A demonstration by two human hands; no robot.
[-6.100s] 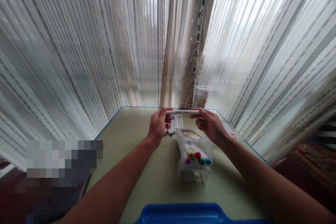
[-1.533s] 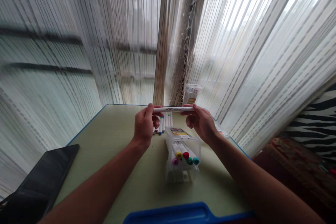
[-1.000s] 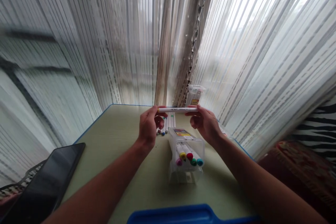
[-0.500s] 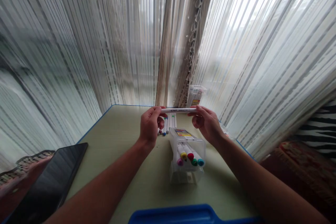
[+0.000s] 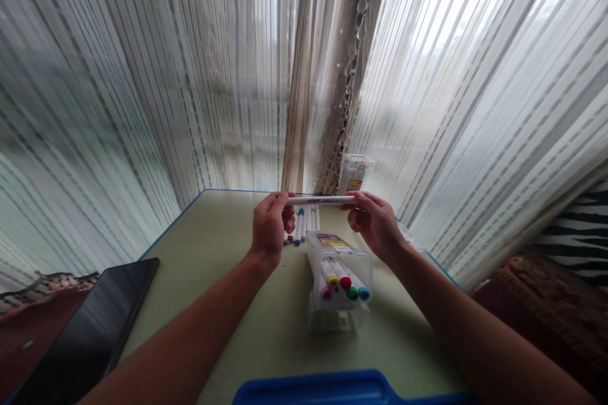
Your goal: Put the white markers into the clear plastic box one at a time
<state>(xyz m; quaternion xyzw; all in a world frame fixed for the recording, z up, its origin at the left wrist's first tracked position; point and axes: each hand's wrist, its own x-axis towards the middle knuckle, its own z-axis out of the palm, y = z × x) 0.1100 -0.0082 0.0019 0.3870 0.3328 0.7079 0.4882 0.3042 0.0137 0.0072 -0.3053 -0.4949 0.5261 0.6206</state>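
Observation:
A white marker (image 5: 323, 200) with dark print on its barrel is held level in the air between both hands. My left hand (image 5: 272, 223) pinches its left end, and my right hand (image 5: 373, 218) pinches the right end; the fingers hide both tips. Below and nearer to me lies a clear plastic marker case (image 5: 316, 266), its lid hanging open toward me. Inside are several white markers with yellow, red, pink, green and blue ends (image 5: 345, 281). Behind my left hand, several more markers (image 5: 304, 226) lie side by side on the table.
A second clear case (image 5: 355, 176) stands upright at the table's far edge. At the left of the table (image 5: 190, 253) lies a black tablet-like slab (image 5: 109, 310). A blue plastic tray (image 5: 313, 387) sits at the near edge. Striped curtains (image 5: 237, 76) hang behind.
My left hand has shifted very slightly left along the marker, baring a little more of its barrel. My right hand stays nearly where it was.

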